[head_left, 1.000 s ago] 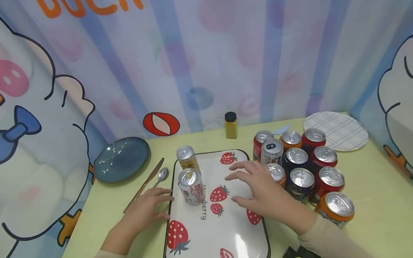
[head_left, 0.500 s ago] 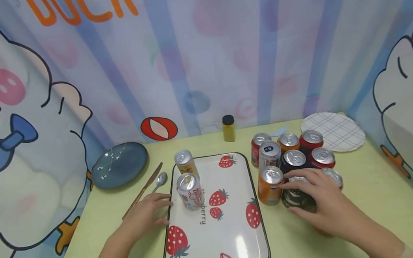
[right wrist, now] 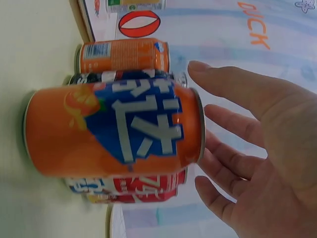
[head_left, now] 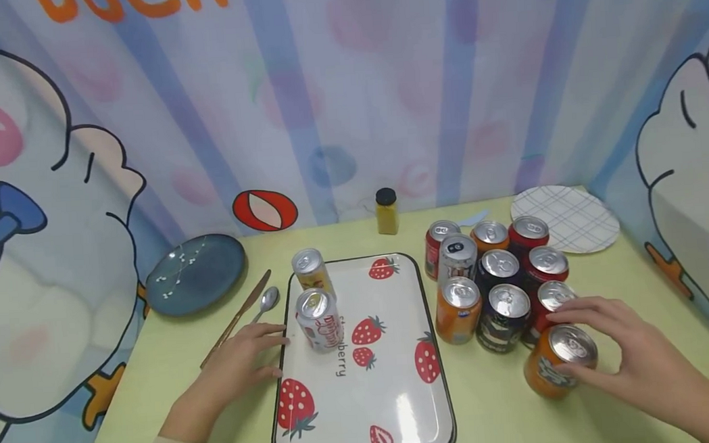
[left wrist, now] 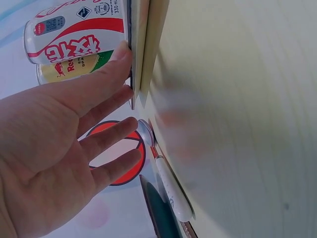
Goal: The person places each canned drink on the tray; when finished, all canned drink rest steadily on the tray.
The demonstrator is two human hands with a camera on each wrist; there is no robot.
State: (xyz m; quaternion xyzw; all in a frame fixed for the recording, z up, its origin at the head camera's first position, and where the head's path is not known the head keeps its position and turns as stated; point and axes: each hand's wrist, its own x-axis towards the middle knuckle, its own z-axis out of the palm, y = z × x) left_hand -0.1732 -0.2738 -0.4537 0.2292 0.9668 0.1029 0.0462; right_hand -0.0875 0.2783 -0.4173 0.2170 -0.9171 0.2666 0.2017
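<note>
My right hand (head_left: 649, 359) is spread around the top of a front orange soda can (head_left: 543, 372), thumb on the near side and fingers on the far side. In the right wrist view, a gap shows between the thumb and that upright can (right wrist: 59, 131). My left hand (head_left: 236, 371) rests its fingertips at the left edge of the strawberry tray (head_left: 395, 381), fingers fairly straight. On the tray's left side stand a white-and-red cola can (head_left: 323, 332) and, behind it, a slim gold can (head_left: 312, 278).
Several more cans stand grouped right of the tray, including another orange can (head_left: 458, 317) and a black can (head_left: 501, 324). A spoon (head_left: 268, 300), a knife (head_left: 238, 317) and a dark plate (head_left: 196, 278) lie left. A yellow bottle (head_left: 387, 213) and checked plate (head_left: 564, 219) are behind.
My right hand has moved from over the tray, rightward past the grouped cans, to the front orange can. My left hand has stayed at the tray's edge.
</note>
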